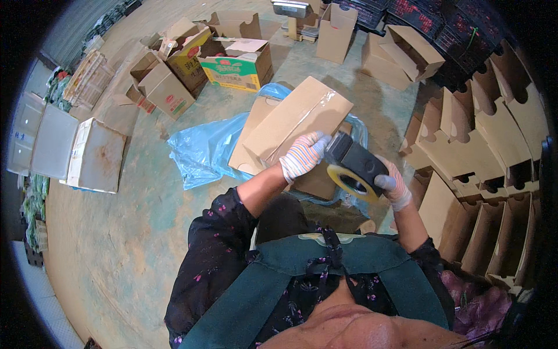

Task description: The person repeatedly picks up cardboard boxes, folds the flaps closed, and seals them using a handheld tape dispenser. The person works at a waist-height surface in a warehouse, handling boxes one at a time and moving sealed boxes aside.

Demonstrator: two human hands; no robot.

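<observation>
My right hand, in a striped knit glove, grips a black tape dispenser loaded with a roll of yellowish packing tape. My left hand, gloved alike, has its fingertips at the dispenser's front end, over the near edge of a brown cardboard box. Whether those fingers pinch the tape's end is hidden. Shiny clear tape shows at the box's far right end, along its top seam. The box lies tilted over other cardboard, with blue plastic sheeting spread around and beneath.
Rows of open cardboard boxes stand close on my right. Printed cartons and a platform scale are ahead, with dark crates at the far right. A white foam box sits to the left on the concrete floor.
</observation>
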